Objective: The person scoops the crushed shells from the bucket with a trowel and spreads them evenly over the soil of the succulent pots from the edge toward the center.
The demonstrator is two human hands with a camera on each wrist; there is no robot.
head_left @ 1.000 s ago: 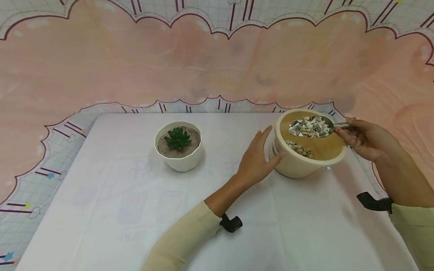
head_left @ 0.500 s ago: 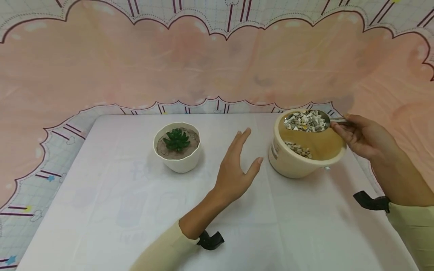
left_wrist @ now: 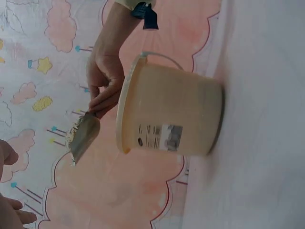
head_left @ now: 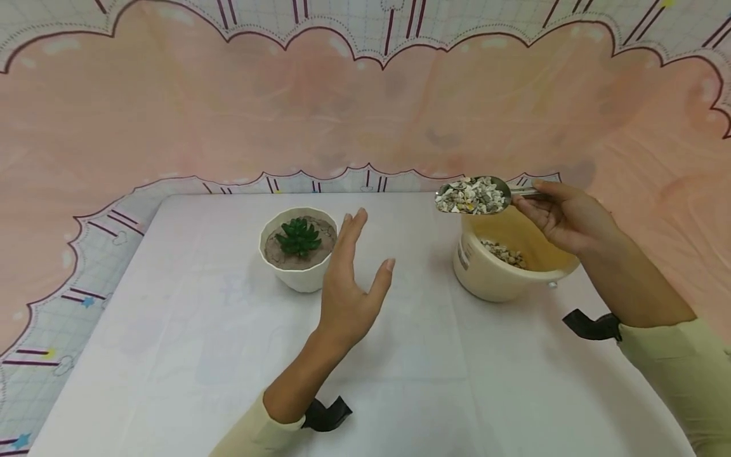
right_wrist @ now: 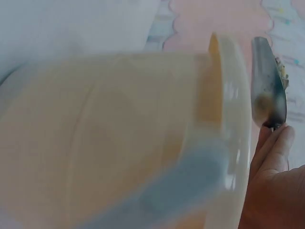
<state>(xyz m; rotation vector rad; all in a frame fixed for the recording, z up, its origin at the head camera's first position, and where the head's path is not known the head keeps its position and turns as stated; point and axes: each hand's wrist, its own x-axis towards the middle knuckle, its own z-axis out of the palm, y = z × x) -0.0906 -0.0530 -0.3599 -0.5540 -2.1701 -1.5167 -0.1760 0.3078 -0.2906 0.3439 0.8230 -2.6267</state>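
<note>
My right hand (head_left: 571, 219) pinches the handle of a metal scoop (head_left: 506, 192) heaped with pale gravel chips (head_left: 471, 195). The scoop is raised above the left rim of a cream bucket (head_left: 491, 279), and its bowl reaches past that rim. More gravel (head_left: 505, 254) lies inside the bucket. Fingers straight and thumb spread, my left hand (head_left: 348, 298) is held in the air, holding nothing. In the head view it partly overlaps the right edge of a white pot (head_left: 299, 279); whether they touch I cannot tell. A green succulent (head_left: 299, 236) stands in the pot's grey-brown soil.
A white-covered table (head_left: 171, 355) carries the pot and the bucket. Behind it hangs a peach and white patterned cloth (head_left: 342, 114). The bucket's grey bail handle (right_wrist: 186, 176) hangs down its side, blurred in the right wrist view.
My left hand has left the bucket's side and moved left to near the pot. The loaded scoop has moved left, from over the bucket's mouth to its left rim.
</note>
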